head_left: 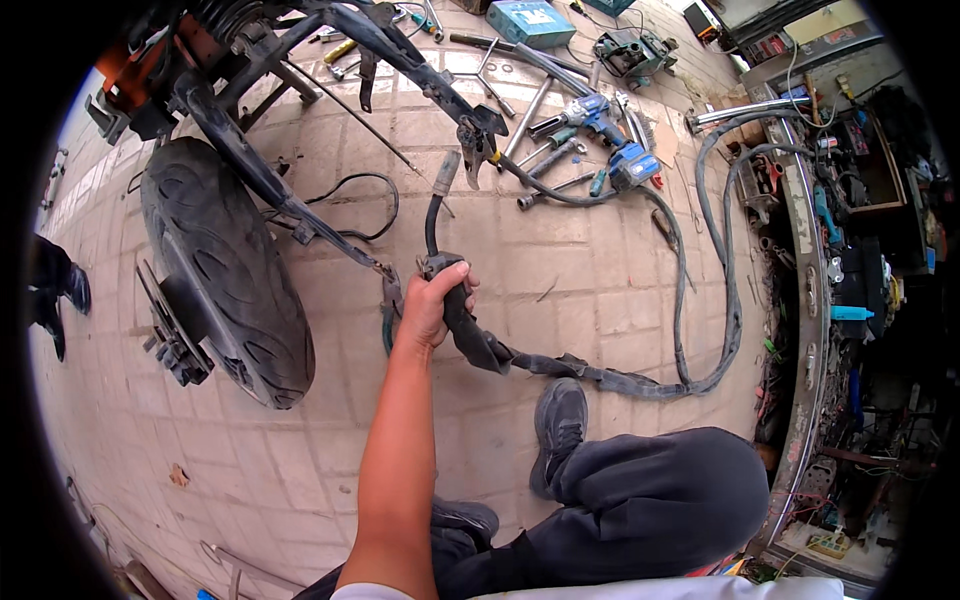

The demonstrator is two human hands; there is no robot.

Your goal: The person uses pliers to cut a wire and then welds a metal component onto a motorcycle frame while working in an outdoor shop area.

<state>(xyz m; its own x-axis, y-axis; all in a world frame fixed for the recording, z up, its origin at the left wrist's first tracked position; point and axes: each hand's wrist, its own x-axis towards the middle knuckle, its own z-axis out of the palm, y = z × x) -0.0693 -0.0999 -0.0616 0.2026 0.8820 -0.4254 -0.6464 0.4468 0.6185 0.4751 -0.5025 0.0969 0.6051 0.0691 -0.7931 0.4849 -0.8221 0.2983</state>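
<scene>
My left hand point(432, 300) is closed around a black handle-like piece point(468, 330) on a thick cable point(640, 385), which is wrapped in worn dark sleeving and loops across the paving to the right. A short black hose with a pale grey end point(445, 175) rises above my grip. Just left of my hand, a grimy metal bracket point(390, 290) hangs at the lower end of a dark vehicle frame point(260, 200). A detached-looking swath of thinner black cable point(390, 205) curves behind. My right hand is out of view.
A wheel point(235, 275) stands left, with another person's dark shoes point(75, 290) beyond. A blue power tool point(630, 160), several wrenches and a teal case point(530, 20) lie on the paving point(560, 280). A cluttered workbench edge point(810, 330) runs along the right. My bent knee point(680, 490) is below.
</scene>
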